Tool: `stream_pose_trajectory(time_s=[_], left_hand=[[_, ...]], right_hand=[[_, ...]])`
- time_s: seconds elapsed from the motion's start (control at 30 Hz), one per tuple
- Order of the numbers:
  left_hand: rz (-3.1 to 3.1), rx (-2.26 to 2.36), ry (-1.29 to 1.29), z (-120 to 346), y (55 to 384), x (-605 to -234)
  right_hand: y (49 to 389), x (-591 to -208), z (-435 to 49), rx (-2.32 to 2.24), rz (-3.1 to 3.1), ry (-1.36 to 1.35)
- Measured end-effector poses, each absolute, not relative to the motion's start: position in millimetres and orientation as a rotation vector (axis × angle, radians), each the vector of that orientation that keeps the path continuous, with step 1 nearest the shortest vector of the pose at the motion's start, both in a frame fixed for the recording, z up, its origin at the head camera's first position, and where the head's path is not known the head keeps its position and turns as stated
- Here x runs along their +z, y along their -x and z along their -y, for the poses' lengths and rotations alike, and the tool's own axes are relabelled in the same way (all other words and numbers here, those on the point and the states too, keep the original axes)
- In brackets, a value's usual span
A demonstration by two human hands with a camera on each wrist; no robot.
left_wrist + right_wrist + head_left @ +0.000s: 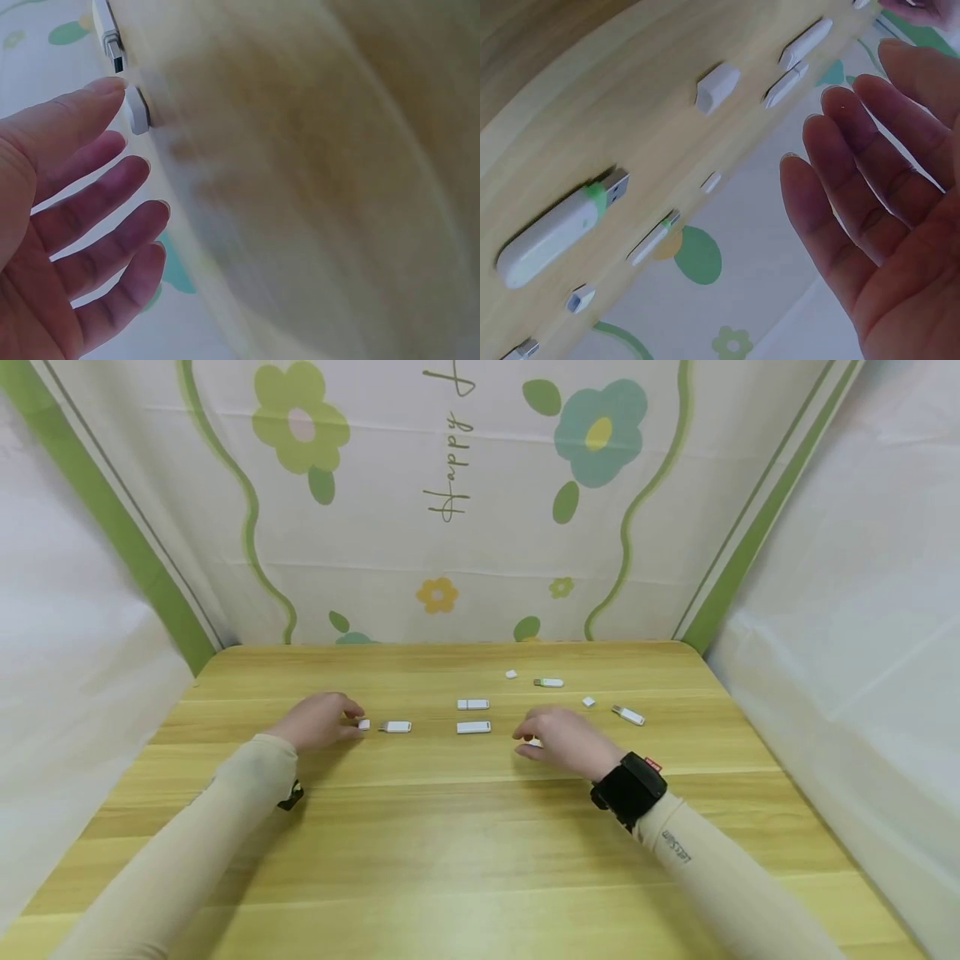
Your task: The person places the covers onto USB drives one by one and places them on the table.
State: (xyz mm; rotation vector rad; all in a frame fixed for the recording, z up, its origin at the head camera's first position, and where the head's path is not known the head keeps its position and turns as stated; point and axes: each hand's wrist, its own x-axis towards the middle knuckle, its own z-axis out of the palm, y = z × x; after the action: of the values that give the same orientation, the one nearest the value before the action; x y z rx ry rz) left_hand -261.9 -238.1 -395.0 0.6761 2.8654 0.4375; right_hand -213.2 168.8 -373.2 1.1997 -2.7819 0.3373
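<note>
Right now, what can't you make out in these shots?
Head view: green-ringed stick nearest the right hand, hidden by that hand.
Head view: any lettering on the front centre stick, too small.
Left wrist view: exposed-plug stick, far end cut off by top edge.
Right wrist view: corner stick, cut off by bottom edge.

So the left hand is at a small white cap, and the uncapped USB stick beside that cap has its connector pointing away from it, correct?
Not quite: the connector points toward the small white cap, as the left wrist view shows. The left hand is at that cap, and the uncapped USB stick lies beside it.
</note>
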Motion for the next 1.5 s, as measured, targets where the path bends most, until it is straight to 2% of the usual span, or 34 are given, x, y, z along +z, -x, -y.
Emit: stream_pose_trajectory(time_s=[0.43,0.87,1.5], left_hand=[[-2.871,0.459,-0.676,240,263,-396],[-2.856,0.49,-0.657,240,268,-397],[-2.86,0.503,-0.77,241,278,-405]], right_hand=[[221,-376,-125,0.338,2.77,-1.318],[252,-367,-63,0.3,2.842,-1.364],[296,-398,19,0.19,2.957,-1.25]])
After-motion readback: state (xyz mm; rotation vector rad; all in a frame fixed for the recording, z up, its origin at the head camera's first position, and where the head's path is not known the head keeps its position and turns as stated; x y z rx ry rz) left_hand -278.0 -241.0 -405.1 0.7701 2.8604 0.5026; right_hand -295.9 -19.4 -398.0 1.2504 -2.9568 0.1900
